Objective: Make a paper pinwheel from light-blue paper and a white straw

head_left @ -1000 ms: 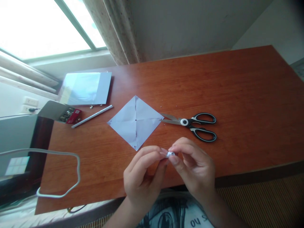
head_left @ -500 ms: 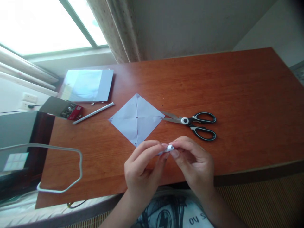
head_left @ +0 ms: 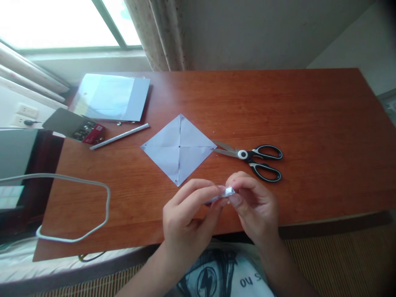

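Between my fingertips is a small folded piece of white paper (head_left: 229,191), above the near part of the table. My left hand (head_left: 192,210) pinches it from the left, with thumb and fingers pressed on it. From the other side, the thumb and fingertips of my right hand (head_left: 255,206) pinch its right end. Fingers hide most of the piece. Just beyond my hands lies a square white paper sheet (head_left: 163,144), turned like a diamond, with slits and small dark dots at its middle and corners. Scissors (head_left: 243,154) with black handles lie partly opened, blade tips at the sheet's right corner.
On the wooden table (head_left: 324,136) a rolled paper stick (head_left: 120,136) lies left of the sheet. Behind it are a clear-covered folder (head_left: 108,97) and an opened small box (head_left: 89,132) of metal bits. A white cable (head_left: 107,206) loops at the left, beside a dark screen (head_left: 15,156).
My hands have shifted slightly right with the folded paper, whose end shows a little differently. The camera view has tilted a bit. Sheet and scissors lie as before.
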Motion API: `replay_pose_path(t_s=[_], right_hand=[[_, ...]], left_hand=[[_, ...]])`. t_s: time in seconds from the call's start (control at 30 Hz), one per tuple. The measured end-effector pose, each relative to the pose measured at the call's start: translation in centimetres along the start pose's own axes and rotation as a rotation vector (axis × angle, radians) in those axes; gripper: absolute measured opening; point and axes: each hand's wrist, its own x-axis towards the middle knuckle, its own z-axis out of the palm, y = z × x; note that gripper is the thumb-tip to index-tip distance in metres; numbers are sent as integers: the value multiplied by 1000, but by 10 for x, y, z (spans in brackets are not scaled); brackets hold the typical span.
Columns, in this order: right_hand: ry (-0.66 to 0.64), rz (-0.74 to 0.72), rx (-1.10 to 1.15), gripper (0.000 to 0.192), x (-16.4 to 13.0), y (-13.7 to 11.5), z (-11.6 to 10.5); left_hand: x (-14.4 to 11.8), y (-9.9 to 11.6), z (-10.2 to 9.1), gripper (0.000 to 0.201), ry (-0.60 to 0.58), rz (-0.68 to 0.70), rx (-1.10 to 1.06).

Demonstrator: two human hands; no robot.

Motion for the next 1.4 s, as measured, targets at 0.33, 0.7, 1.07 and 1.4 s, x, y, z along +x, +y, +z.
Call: replay_pose_path(t_s=[0.33, 0.7, 1.07, 1.4], right_hand=[[-17, -58, -68, 6, 4, 0, -3], [52, -41, -10, 11, 6, 3, 10], [51, -3, 9, 13, 6, -1, 12], [109, 40, -76, 13, 2, -3, 16]], left_hand=[[0, 2, 1, 18, -15, -56, -48], [-4, -2, 6, 17, -15, -163, -168], [-6, -2, 9, 14, -9, -340, -297], [-12, -7, 11, 20, 28, -270, -147]])
